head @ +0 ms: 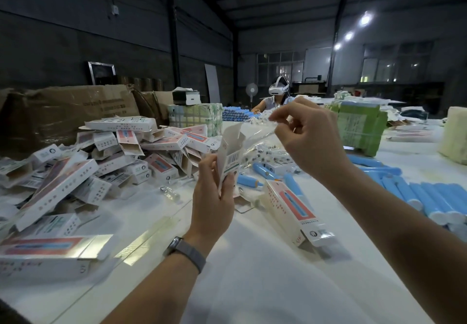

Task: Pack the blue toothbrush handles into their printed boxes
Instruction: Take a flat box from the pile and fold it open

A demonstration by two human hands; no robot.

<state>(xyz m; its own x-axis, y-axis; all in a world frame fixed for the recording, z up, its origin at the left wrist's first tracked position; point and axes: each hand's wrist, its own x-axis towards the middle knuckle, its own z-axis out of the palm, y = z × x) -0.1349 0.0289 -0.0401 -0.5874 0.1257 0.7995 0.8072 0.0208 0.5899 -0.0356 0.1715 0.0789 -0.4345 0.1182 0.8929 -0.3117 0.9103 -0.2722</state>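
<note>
Head view shows the left hand [213, 184] raised above the desk [252, 285], fingers and thumb curled round the lower half of a printed box [231, 154] that stands nearly upright with its top flap open. The right hand [307, 136], higher and toward two o'clock of the box, pinches the edge of a clear plastic sleeve [255, 136] between thumb and forefinger, the other fingers loosely curled, wrist bent so the sleeve slants down toward the box mouth. What the sleeve holds is too faint to tell. Both forearms reach in from six o'clock, and a watch [184, 253] sits on the left wrist. The main risk, as I judge it, is the limp sleeve folding or catching on the open flap so it bunches at the mouth instead of sliding in; a one-edge pinch gives little control over its free end. A tight squeeze on the thin card could also flatten the box and narrow the opening. The blue toothbrush handles [434, 199] lie in a row at three o'clock, with a few loose ones [249, 180] just beyond the left hand; none is in either hand yet. Another printed carton [295, 210] lies tilted on the desk between the arms, and a heap of finished boxes [101, 164] spreads at nine o'clock.
</note>
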